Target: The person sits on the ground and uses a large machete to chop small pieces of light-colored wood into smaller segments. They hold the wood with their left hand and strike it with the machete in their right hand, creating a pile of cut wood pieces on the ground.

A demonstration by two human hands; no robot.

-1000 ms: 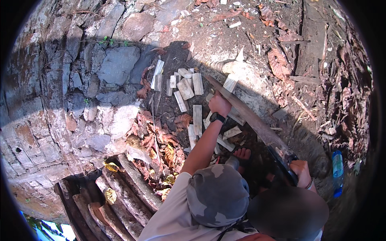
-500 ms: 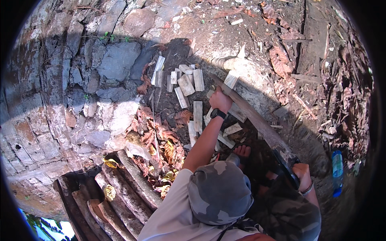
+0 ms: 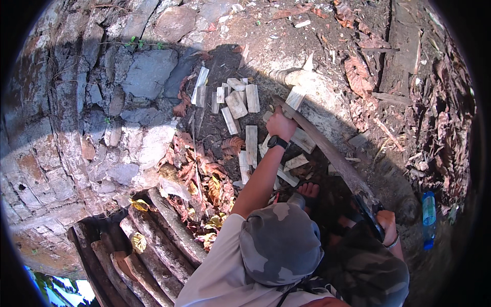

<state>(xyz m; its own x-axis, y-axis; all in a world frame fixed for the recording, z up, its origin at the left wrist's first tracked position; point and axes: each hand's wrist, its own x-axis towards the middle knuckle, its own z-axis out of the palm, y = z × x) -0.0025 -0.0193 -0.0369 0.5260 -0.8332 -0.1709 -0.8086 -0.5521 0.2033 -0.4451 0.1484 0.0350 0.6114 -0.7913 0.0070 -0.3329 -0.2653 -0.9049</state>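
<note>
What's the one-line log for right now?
right hand: holds dark handle of saw-like tool | left hand: at its narrow end, grip unclear | ground: wood pieces, plastic bottle

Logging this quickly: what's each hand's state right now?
Left hand: closed, beside the long, brown, tapered blade; what it grips is hidden.
Right hand: closed, holding that blade by its black handle.

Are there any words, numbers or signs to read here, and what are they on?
None that I can read.
Wristwatch: its face is too small to make out.
Plastic bottle: too small and blurred to read any print on it.
Long, tapering tool: no writing that I can see.
</note>
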